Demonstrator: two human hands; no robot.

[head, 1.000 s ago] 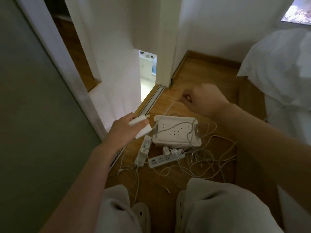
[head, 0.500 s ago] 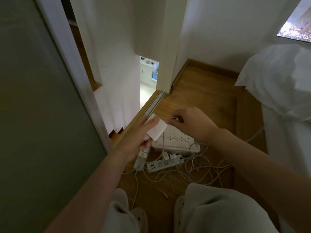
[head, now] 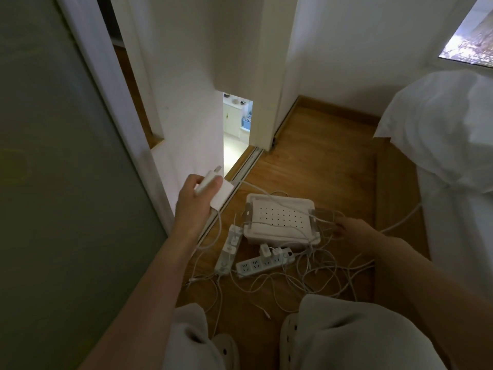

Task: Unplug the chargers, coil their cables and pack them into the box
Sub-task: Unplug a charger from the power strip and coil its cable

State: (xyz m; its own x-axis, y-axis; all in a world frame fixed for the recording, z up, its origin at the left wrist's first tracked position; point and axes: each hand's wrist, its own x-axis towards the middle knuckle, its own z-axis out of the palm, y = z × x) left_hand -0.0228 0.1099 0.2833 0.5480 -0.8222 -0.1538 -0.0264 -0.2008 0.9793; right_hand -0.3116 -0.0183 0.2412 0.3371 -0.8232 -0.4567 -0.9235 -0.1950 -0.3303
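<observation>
- Loose cables point(head: 320, 273) lie tangled on the floor point(head: 320, 161) at lower centre, around the power strips point(head: 264, 263).
- Right hand point(head: 354, 232), centre right: grip pinched on a cable point(head: 400, 222), just beside the closed box point(head: 282, 220).
- Left hand point(head: 196, 201), centre left: grip clamped round a white charger point(head: 220, 194), held above the floor.

Warm brown wooden plank floor point(head: 320, 166) fills the centre, bordered at the far side by a matching wooden skirting board point(head: 338, 109) below a plain white wall point(head: 360, 49). Left: a tall dull grey-green panel point(head: 53, 182) beside a white door frame point(head: 106, 102). A metal sliding-door track point(head: 248, 161) runs toward a narrow lit gap showing a white cabinet point(head: 232, 121) and a blue basket point(head: 246, 124). Right: rumpled white bedding point(head: 440, 129); above it, a bright rectangular pane point(head: 469, 41).
</observation>
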